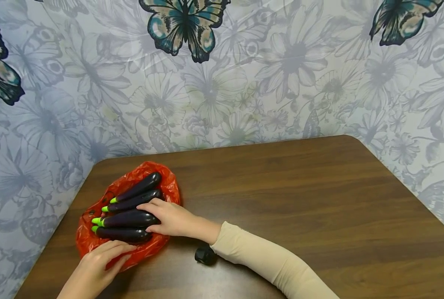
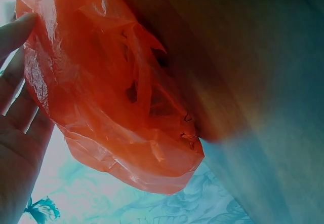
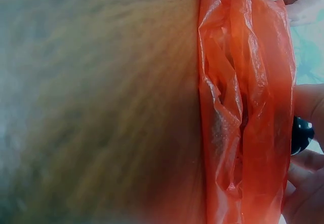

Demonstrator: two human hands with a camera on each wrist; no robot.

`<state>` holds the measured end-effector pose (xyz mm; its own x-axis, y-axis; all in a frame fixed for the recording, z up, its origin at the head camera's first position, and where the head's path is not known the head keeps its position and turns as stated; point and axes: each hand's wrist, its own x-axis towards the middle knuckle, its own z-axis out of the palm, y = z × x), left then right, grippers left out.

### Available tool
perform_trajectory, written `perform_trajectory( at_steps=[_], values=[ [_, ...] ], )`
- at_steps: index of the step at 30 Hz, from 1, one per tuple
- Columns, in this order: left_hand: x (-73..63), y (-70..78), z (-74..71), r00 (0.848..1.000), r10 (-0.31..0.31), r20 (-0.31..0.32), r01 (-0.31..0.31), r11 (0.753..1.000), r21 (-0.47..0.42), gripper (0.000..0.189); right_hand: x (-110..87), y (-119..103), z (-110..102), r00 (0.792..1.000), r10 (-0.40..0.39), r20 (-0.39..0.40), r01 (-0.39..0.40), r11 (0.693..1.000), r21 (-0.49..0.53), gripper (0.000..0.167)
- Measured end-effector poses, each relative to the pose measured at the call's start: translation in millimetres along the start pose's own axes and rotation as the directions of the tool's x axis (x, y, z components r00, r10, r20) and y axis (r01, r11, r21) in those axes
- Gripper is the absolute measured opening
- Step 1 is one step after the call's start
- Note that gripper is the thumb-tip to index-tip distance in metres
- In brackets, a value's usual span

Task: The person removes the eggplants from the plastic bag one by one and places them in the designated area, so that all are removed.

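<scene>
Several dark purple eggplants with bright green stem ends lie side by side in an opened red plastic bag at the table's left. My right hand reaches over the bag's right side. Its thumb and fingers grip the blunt end of one eggplant, whose glossy tip shows between them in the right wrist view. At the bag's near rim, my left hand pinches the plastic, fingers inside and thumb outside. The left wrist view shows this thumb against the crinkled plastic; the bag hides the eggplants there.
A small black lump sits on the brown wooden table, just below the right wrist. Behind the table's far edge rises a wall covering patterned with flowers and butterflies.
</scene>
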<state>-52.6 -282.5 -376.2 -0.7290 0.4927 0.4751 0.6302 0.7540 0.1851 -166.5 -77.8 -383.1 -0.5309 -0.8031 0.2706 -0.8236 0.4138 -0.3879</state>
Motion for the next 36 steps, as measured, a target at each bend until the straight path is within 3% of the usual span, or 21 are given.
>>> perform_trajectory(
  at_steps=[1, 2, 5, 10, 15, 27, 36],
  values=[
    [0.2, -0.1, 0.4, 1.0, 0.005, -0.007, -0.005, 1.0, -0.005, 0.015, -0.6, 0.4, 0.0, 1.0, 0.005, -0.005, -0.005, 1.0, 0.009, 0.058],
    [0.9, -0.3, 0.9, 1.0, 0.013, -0.013, -0.013, 1.0, -0.012, 0.017, -1.5, 1.1, -0.1, 1.0, 0.01, -0.012, -0.01, 1.0, 0.012, 0.057],
    [4.9, -0.3, 3.9, 0.998, 0.041, -0.041, -0.043, 0.998, -0.048, 0.046, -5.0, 5.0, -1.2, 0.999, 0.025, -0.04, -0.024, 0.999, 0.027, 0.055],
    [10.6, -0.1, 8.0, 0.994, 0.071, -0.081, -0.079, 0.992, -0.099, 0.042, -9.7, 11.6, -3.8, 0.996, 0.03, -0.085, -0.025, 0.998, 0.053, 0.052],
    [11.3, -0.3, 7.7, 0.992, 0.088, -0.088, -0.095, 0.993, -0.073, 0.042, -9.9, 12.7, -7.1, 0.994, 0.031, -0.104, -0.026, 0.998, 0.052, 0.05],
    [2.6, -0.8, 2.1, 0.998, 0.03, -0.054, -0.032, 0.999, -0.037, 0.047, -2.6, 10.7, -6.9, 0.993, 0.045, -0.113, -0.031, 0.992, 0.124, 0.045],
    [0.2, -0.4, 0.8, 0.998, 0.034, -0.052, -0.037, 0.998, -0.058, 0.048, -5.5, 15.3, -14.0, 0.991, 0.019, -0.135, 0.005, 0.984, 0.176, 0.045]
  ],
)
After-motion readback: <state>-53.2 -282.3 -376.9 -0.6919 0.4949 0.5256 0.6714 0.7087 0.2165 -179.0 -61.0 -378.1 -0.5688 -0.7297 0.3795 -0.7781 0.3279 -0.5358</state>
